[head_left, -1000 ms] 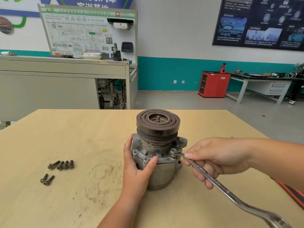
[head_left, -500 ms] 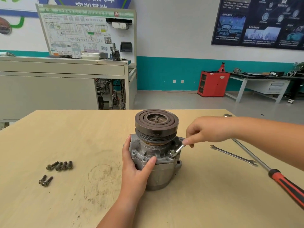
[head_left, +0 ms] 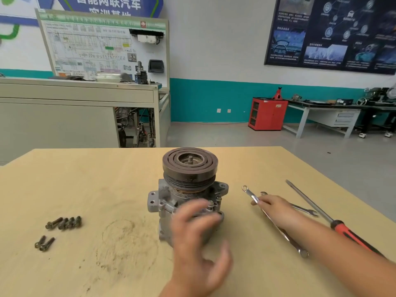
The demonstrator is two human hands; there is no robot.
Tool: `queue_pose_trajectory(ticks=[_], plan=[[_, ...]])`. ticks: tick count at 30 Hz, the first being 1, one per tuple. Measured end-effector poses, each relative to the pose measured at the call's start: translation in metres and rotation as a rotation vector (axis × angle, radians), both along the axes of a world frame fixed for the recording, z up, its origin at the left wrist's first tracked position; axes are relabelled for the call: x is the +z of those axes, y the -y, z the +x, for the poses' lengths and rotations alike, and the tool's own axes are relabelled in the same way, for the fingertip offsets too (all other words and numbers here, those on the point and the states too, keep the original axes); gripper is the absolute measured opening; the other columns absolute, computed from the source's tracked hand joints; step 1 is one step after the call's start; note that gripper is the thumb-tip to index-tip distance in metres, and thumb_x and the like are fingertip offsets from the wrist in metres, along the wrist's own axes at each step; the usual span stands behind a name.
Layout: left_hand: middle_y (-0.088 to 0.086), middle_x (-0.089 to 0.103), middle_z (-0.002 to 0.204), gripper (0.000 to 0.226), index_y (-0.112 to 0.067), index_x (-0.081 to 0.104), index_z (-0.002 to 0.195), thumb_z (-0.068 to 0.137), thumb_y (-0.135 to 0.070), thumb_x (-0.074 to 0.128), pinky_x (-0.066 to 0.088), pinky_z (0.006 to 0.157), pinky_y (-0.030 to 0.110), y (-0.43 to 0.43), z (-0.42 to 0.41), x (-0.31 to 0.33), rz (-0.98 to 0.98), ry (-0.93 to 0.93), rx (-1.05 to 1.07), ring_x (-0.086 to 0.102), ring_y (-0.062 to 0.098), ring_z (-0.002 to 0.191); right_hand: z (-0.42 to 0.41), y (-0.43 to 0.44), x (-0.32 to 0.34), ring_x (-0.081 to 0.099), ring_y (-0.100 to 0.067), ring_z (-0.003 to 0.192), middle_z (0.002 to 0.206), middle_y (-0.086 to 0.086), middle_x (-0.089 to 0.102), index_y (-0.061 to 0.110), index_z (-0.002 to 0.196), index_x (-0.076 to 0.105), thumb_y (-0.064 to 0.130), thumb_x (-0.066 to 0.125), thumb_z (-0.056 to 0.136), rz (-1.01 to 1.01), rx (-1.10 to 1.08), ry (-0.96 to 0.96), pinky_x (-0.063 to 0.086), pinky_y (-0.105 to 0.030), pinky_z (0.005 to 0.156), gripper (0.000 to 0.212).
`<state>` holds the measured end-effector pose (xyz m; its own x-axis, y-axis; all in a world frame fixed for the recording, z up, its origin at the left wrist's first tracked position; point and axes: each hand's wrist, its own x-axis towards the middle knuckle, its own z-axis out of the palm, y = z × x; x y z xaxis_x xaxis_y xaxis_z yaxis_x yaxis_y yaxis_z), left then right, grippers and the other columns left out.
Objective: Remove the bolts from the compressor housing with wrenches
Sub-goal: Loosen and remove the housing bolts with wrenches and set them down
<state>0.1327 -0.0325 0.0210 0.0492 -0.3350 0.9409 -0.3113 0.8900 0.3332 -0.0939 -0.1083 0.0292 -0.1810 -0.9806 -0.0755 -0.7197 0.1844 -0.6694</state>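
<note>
Grey cast-metal compressor housing stands pulley-up at the middle of the pale wooden table, probably so its remaining flange bolts face upward for a wrench. The blurred left hand hovers before it, fingers spread and empty. The right hand lies over the long silver combination wrench on the table; whether it grips is unclear.

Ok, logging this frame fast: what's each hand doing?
Left hand: open, fingers spread, blurred.
Right hand: on the wrench; grip cannot be told.
</note>
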Motion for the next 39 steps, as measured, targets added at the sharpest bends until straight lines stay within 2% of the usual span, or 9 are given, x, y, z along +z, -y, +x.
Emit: queue_pose_trajectory(ticks=[3,5,8,12,14,17,22,34,39], plan=[[-0.005,0.059,0.109,0.028,-0.018,0.062,0.109,0.081,-0.020,0.054,0.043,0.089,0.024,-0.008,-0.040,-0.013,0.319,0.411,-0.148,0.056,0.009,0.101,0.009,0.018,-0.030,0.056,-0.025,0.088,0.092,-0.005,0.063,0.017,0.099,0.064,0.021,0.047,0.098,-0.056,-0.102,-0.005,0.033,-0.028,0.062,0.018],[0.001,0.051,0.128,0.037,-0.014,0.057,0.125,0.089,-0.019,0.051,0.036,0.100,0.023,-0.004,-0.061,-0.024,0.702,0.648,-0.149,0.048,0.015,0.118,0.013,0.029,-0.037,0.053,-0.023,0.087,0.105,-0.008,0.063,0.015,0.110,0.059,0.023,0.050,0.097,-0.084,-0.217,0.022,0.030,-0.027,0.063,0.018],[0.008,0.044,0.138,0.046,-0.009,0.048,0.136,0.091,-0.015,0.049,0.028,0.106,0.021,0.006,-0.072,-0.036,0.916,0.718,-0.090,0.038,0.021,0.129,0.020,0.039,-0.042,0.053,-0.026,0.088,0.110,-0.014,0.063,0.009,0.106,0.055,0.021,0.054,0.095,-0.113,-0.286,-0.005,0.029,-0.030,0.060,0.017],[0.006,0.056,0.123,0.038,-0.015,0.057,0.125,0.088,-0.007,0.050,0.038,0.090,0.014,0.004,-0.055,-0.028,0.880,0.370,-0.168,0.055,0.008,0.108,0.040,0.030,-0.031,0.047,-0.030,0.114,0.115,-0.017,0.052,0.010,0.102,0.061,0.023,0.061,0.091,-0.306,-0.204,-0.063,0.037,-0.029,0.090,0.017],[-0.003,0.064,0.104,0.037,-0.020,0.060,0.114,0.080,-0.006,0.052,0.045,0.078,0.014,-0.003,-0.038,-0.025,0.757,-0.001,-0.220,0.061,0.002,0.087,0.058,0.013,-0.013,0.053,-0.018,0.092,0.098,-0.008,0.057,0.014,0.089,0.061,0.010,0.061,0.089,-0.489,-0.072,0.162,0.039,-0.021,0.080,0.004],[-0.003,0.065,0.087,0.049,-0.022,0.053,0.120,0.073,-0.008,0.053,0.050,0.061,0.023,-0.012,-0.018,-0.022,0.717,-0.382,-0.312,0.060,0.010,0.064,0.086,-0.023,0.013,0.049,-0.005,0.052,0.055,0.007,0.055,0.015,0.072,0.059,0.010,0.056,0.092,-0.524,0.147,0.589,0.038,-0.011,0.052,0.021],[-0.009,0.061,0.071,0.068,-0.035,0.035,0.131,0.068,-0.015,0.052,0.048,0.054,0.026,-0.015,-0.013,-0.007,0.849,-0.300,-0.359,0.052,0.008,0.052,0.113,-0.055,0.031,0.055,-0.005,0.047,0.054,0.003,0.061,0.022,0.075,0.062,0.020,0.071,0.082,-0.426,0.212,0.437,0.043,-0.016,0.051,0.011],[-0.004,0.059,0.061,0.056,-0.022,0.049,0.117,0.062,-0.012,0.054,0.045,0.053,0.021,-0.013,-0.021,0.003,0.934,-0.500,-0.483,0.052,0.006,0.054,0.114,-0.057,0.039,0.065,-0.009,0.071,0.074,0.009,0.068,0.025,0.080,0.066,0.008,0.064,0.087,-0.433,0.259,0.274,0.051,-0.020,0.069,0.018],[-0.007,0.061,0.065,0.053,-0.027,0.043,0.114,0.064,-0.015,0.055,0.045,0.053,0.021,-0.011,-0.021,0.000,0.928,-0.503,-0.458,0.054,0.004,0.055,0.116,-0.052,0.043,0.048,0.000,0.049,0.061,0.009,0.059,0.022,0.076,0.066,0.019,0.073,0.079,-0.432,0.240,0.191,0.040,-0.010,0.053,0.008]])
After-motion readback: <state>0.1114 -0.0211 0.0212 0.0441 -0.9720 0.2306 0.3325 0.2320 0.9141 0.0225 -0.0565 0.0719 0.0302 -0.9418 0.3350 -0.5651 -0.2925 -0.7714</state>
